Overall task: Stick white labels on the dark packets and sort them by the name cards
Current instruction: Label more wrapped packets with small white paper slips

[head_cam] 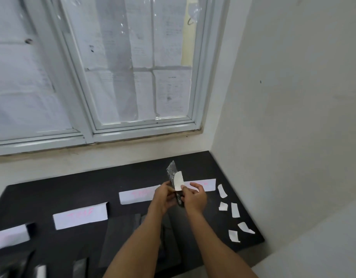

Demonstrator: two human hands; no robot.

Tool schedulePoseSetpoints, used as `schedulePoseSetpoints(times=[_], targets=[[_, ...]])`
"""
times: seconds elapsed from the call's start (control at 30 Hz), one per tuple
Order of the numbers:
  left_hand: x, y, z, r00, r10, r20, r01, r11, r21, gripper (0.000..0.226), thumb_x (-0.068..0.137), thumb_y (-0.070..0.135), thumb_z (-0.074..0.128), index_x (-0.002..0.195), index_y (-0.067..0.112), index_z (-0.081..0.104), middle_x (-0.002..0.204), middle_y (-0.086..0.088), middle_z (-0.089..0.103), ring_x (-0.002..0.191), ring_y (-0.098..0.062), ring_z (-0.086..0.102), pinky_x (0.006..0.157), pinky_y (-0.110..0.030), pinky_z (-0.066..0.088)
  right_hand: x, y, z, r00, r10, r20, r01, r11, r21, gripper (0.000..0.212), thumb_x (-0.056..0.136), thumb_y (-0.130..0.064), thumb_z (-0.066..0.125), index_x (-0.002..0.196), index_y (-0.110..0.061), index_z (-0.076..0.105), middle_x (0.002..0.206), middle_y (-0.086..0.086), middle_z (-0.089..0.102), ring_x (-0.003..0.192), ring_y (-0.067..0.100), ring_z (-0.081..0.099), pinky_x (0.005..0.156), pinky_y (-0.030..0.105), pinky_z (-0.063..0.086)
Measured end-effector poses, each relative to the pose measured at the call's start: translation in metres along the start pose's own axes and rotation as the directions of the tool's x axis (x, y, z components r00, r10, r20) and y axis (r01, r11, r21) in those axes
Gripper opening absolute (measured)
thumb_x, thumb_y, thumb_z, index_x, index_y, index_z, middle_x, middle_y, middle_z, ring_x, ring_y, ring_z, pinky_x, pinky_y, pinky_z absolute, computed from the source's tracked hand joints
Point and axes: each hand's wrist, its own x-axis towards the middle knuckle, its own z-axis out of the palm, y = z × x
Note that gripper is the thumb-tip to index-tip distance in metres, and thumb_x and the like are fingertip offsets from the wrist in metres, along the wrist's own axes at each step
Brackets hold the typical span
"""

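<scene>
Clamping dark packet [171,169] in left grip [166,197], upright over table [72,189] near far-right corner. Pinching white label [178,180], top curled free, in right grip [195,197]. Risks creasing, sticking crooked if pressed hastily.

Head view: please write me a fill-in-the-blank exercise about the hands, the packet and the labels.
1. The right hand pinches a ___ label at the dark packet in the left hand.
2. ___ loose labels lie on the table, right of the hands.
3. The name cards bear ___ writing.
Missing words: white; five; pink.
</scene>
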Motion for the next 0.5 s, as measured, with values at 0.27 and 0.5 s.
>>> schedulePoseSetpoints(times=[0.27,0.5], targets=[[-0.034,0.025,-0.04,0.999,0.028,-0.033,-0.029,0.999,-0.026,0.019,0.071,0.011,0.054,0.082,0.012,0.069,0.078,-0.011,0.07,0.068,-0.023,0.063,0.064,-0.031,0.055,-0.042,-0.02,0.02,0.993,-0.063,0.095,0.063,0.998,0.009,0.032,0.075,-0.004,0.076,0.102,-0.012,0.059,0.082,0.015,0.071,0.064,0.021,0.069,0.047,0.02,0.053],[-0.046,0.031,-0.054,0.997,0.078,0.0,-0.078,0.997,0.029,0.024,0.081,0.007,0.057,0.098,0.02,0.066,0.083,-0.008,0.074,0.075,-0.022,0.066,0.06,-0.031,0.057,-0.055,-0.018,0.027,0.989,-0.072,0.127,0.074,0.997,-0.013,0.035,0.074,-0.007,0.078,0.105,-0.01,0.06,0.082,0.013,0.071,0.068,0.021,0.07,0.052,0.024,0.057]])
